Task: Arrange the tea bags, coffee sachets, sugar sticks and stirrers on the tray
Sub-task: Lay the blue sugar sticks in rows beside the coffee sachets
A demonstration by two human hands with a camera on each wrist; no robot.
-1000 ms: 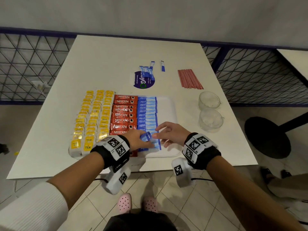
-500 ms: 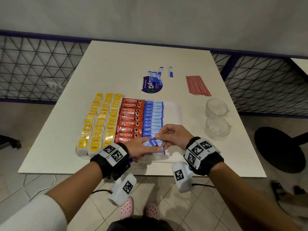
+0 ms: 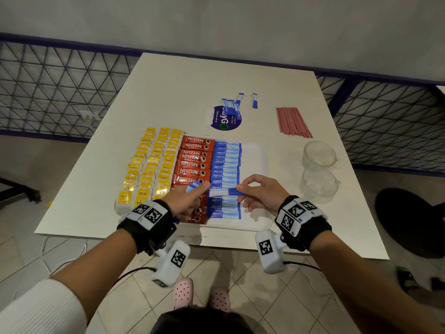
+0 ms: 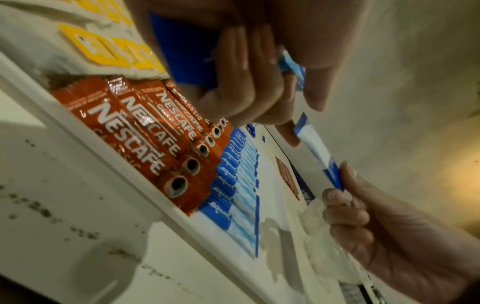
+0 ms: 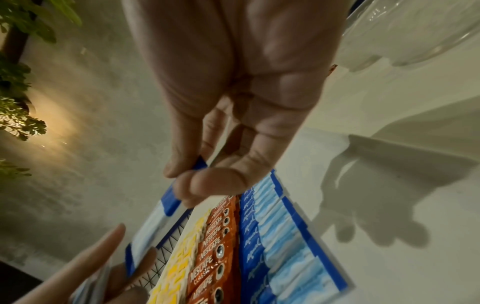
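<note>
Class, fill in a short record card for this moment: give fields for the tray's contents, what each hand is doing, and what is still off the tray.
tray: white; holds yellow tea bags, red Nescafe sachets, blue Equal sugar sticks
right hand: pinches one end of a single sugar stick above the tray
left hand: grips a bundle of sugar sticks; a fingertip meets the single stick's other end
off tray: red stirrers, loose sugar sticks, two glass cups
</note>
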